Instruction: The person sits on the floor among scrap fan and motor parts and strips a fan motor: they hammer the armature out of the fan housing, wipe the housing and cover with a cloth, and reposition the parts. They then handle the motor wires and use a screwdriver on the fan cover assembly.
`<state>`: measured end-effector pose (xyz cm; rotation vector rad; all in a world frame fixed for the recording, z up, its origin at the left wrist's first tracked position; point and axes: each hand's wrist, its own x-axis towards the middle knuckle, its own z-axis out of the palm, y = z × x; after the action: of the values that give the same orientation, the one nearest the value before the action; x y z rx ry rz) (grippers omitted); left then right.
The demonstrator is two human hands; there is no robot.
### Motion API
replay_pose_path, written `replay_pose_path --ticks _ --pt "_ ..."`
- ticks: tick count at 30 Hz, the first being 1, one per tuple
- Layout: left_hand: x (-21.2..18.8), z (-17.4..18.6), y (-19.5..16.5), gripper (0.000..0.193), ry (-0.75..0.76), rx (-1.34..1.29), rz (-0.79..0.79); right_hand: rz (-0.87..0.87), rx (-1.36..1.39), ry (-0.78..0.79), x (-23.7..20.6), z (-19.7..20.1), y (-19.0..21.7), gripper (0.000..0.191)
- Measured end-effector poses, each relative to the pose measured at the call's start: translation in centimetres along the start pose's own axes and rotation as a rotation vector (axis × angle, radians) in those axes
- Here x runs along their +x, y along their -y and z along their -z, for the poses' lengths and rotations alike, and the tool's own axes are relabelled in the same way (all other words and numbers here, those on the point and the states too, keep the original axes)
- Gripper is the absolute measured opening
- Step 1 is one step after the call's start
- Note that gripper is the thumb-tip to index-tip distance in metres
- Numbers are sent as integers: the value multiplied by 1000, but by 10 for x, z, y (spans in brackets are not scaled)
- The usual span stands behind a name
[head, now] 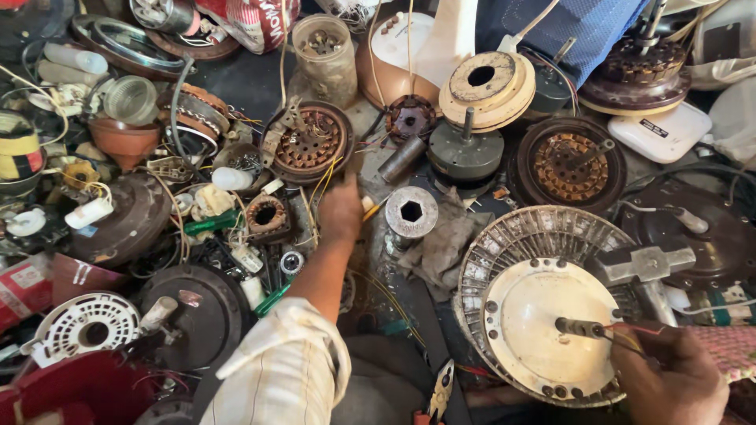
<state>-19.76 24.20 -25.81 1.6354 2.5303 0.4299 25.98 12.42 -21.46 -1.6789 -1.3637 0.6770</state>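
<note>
Motor housing [543, 307] rim crowded | right hand [669, 378] fingers pinch wires [630, 334] | left hand [340, 211] grip hidden

This is a repair workshop for electric fans and small motors. The work surface is crowded edge to edge with dismantled parts: a copper-wound stator [309, 144] far centre, another [568, 166] to the far right, a large round motor housing [543, 303] near right, dark motor covers [193, 315] near left, loose wires, a greasy rag [441, 244], pliers [441, 389] at the near edge, and jars [324, 57] at the far side.
</note>
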Motion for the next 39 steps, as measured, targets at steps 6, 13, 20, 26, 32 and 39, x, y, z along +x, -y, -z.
replay_pose_path --ticks 6,13,20,26,32,39 --pt "43 -9 -11 23 161 295 -78 28 -58 2 0 8 -25 21" --pt "42 -17 -10 18 95 278 -31 171 -64 121 35 14 -80 18" --pt "18 -1 -1 10 -180 32 -362 178 66 87 45 0 -89 15" --pt "14 73 88 20 -139 -339 -200 149 137 75 41 6 -85 14" --pt "-35 53 132 20 -8 -284 -151 172 163 7 20 6 -61 7" --pt "-5 13 101 21 290 100 -117 210 184 32 15 7 -28 10"
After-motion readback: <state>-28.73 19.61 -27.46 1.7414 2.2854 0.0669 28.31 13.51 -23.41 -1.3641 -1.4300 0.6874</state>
